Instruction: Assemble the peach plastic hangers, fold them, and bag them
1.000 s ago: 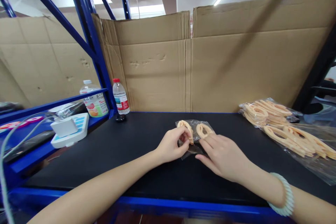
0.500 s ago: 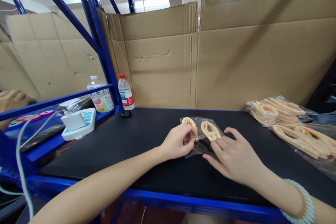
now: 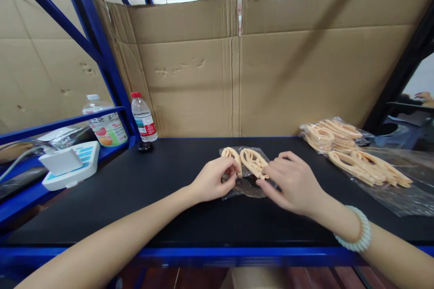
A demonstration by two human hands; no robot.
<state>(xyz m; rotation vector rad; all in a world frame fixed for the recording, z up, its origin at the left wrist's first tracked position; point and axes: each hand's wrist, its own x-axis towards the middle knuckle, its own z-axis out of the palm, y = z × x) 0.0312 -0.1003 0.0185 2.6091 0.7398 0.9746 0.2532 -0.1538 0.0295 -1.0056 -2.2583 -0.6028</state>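
In front of me a clear plastic bag (image 3: pixel 249 186) lies on the black tabletop, with two beige oval openwork pieces at it. My left hand (image 3: pixel 217 179) is closed in a pinch at the lower end of the left beige piece (image 3: pixel 231 152) and the bag around it. Fingers and thumb of my right hand (image 3: pixel 293 183) close around the lower end of the right beige piece (image 3: pixel 252 161). Fingertips hide parts of both pieces, so whether each lies inside the film or on it I cannot tell.
At the right lie bagged stacks of similar beige pieces (image 3: pixel 368 167) (image 3: pixel 330 134). A water bottle (image 3: pixel 144 119) stands at the back left beside a blue post. Beyond it are a larger bottle (image 3: pixel 106 128) and a white power strip (image 3: pixel 76 167). Cardboard (image 3: pixel 190 76) walls the back.
My view has turned to the right. My right thumb and fingers have drawn together at the right beige piece, which now tilts more. The left hand keeps its pinch.
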